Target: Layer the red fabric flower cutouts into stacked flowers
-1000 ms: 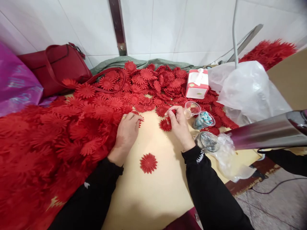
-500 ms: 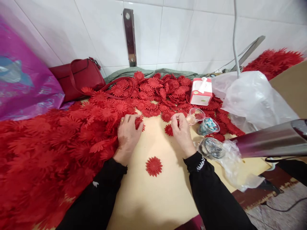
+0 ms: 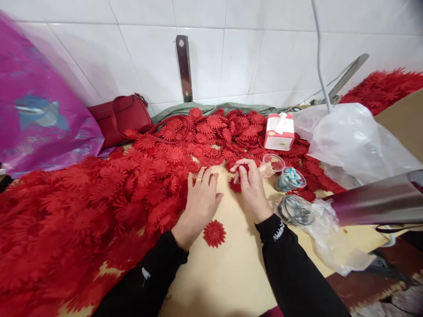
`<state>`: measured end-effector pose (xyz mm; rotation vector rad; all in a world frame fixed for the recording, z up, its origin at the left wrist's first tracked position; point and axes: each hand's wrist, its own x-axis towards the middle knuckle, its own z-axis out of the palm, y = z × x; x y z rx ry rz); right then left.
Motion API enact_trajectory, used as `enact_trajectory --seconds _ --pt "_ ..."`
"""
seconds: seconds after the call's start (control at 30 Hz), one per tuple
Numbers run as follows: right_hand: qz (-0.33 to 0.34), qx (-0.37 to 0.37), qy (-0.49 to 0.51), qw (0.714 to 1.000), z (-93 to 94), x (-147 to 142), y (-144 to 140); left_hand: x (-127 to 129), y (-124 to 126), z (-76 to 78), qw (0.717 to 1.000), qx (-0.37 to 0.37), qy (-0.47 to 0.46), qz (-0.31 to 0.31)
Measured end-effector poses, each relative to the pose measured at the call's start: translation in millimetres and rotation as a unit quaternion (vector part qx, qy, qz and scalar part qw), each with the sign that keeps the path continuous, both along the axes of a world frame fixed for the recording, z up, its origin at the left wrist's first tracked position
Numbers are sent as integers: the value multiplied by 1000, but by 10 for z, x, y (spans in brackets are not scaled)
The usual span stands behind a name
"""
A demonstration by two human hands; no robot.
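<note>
A pale yellow tabletop point(image 3: 228, 268) carried a broad heap of red fabric flowers point(image 3: 109, 198) over its left and far side. One single red flower point(image 3: 214, 233) lay alone on the bare part. A tissue box point(image 3: 279, 131), two clear cups point(image 3: 271, 164) and a crumpled plastic bag point(image 3: 350, 136) sat at the right.

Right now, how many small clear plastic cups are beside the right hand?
2. One clear cup stands just right of the right hand, some red inside; the second cup, holding blue-and-white bits, sits beside it, further right. Others may hide under the plastic bag.
</note>
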<state>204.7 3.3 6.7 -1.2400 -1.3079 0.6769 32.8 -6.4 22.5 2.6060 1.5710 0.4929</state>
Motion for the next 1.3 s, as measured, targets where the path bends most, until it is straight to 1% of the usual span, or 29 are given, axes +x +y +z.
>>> enact_trajectory --seconds 0.07,0.13,0.2,0.27,0.4,0.47,0.53,0.6,0.67,0.73,0.83,0.9,0.93,1.03,1.1,1.2,1.3 --pt "-13 0 -14 1000 -9 8 -1 -83 71 -87 999 12 5 39" --pt "-26 6 -59 998 -13 23 -2 -224 172 -125 996 23 6 87" --pt "-28 10 -105 994 -4 30 -9 -396 275 -120 989 33 6 141" --pt "-29 6 -132 991 15 25 -21 -569 360 -98 985 39 18 169" --pt "-55 1 -128 990 29 18 -33 -871 480 -74 973 61 42 219" --pt "-73 4 -111 991 9 33 -22 -1005 531 -51 966 71 11 247" --pt "-86 7 -98 991 -20 51 -4 -1131 574 3 954 67 -52 287" --pt "-89 12 -97 991 -40 57 8 -1242 595 83 930 84 -118 339" --pt "-83 18 -107 991 -44 41 9 -1329 590 172 909 117 -165 364" --pt "-74 20 -117 990 -34 9 -2 -1385 564 258 899 147 -196 362" --pt "-62 14 -123 990 -13 -37 -29 -1408 515 376 889 189 -242 339" --pt "-60 11 -124 990 -1 -53 -46 -1396 496 444 887 207 -258 323" --pt "-58 10 -122 991 3 -56 -55 -1390 493 470 890 207 -251 320" --pt "-37 5 -109 993 8 -58 -72 -1392 499 502 910 172 -182 329" --pt "-21 0 -107 994 4 -57 -70 -1414 500 492 931 132 -139 310" --pt "-33 11 -123 992 -6 -46 -45 -1441 464 500 963 93 -85 239" --pt "-65 33 -147 986 -4 -22 -20 -1393 373 615 984 75 -52 152"
